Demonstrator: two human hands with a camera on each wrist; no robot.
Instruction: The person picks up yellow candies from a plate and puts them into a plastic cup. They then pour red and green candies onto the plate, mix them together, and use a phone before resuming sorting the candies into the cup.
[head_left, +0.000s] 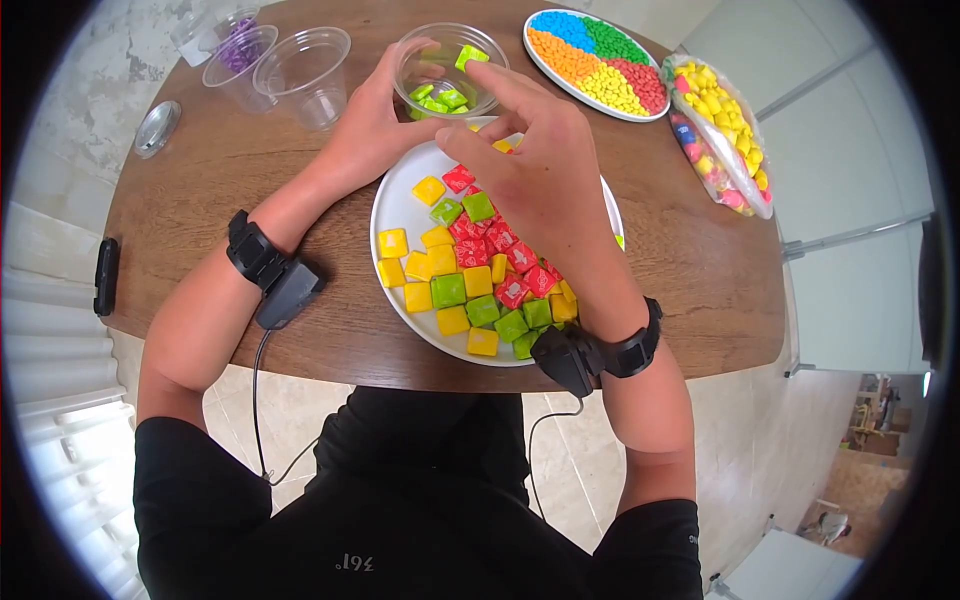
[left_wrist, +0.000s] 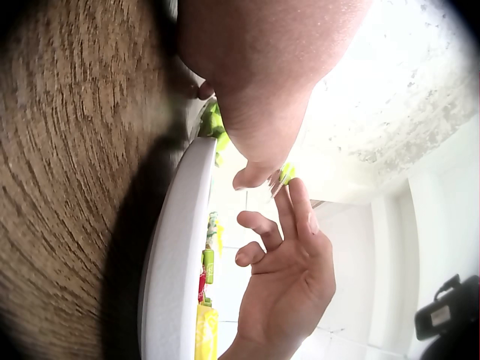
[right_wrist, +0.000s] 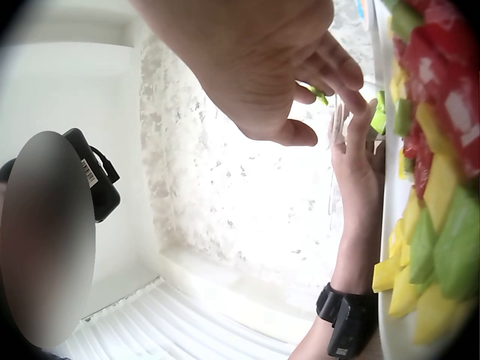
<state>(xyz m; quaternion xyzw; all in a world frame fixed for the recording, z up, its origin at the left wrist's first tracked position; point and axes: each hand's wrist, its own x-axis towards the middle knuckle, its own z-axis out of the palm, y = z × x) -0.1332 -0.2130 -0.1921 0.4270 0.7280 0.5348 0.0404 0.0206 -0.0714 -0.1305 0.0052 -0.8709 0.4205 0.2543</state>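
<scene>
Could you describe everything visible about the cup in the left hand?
The cup is clear, seemingly plastic, with a round rim and open top. It appears upright, just beyond the white plate; whether they touch is unclear. The left hand curls round its side. Green pieces lie inside; another green piece is at the right hand's fingertips, over the opening.

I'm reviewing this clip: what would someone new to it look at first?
Probably the heap of shiny red, yellow and green squares on the round white plate in front of the person. Next, the clear plastic cup just beyond, in the left hand's grip, with a bright green square at the right hand's fingertips. Far right, small pieces form blue, green, red, yellow and orange wedges.
</scene>
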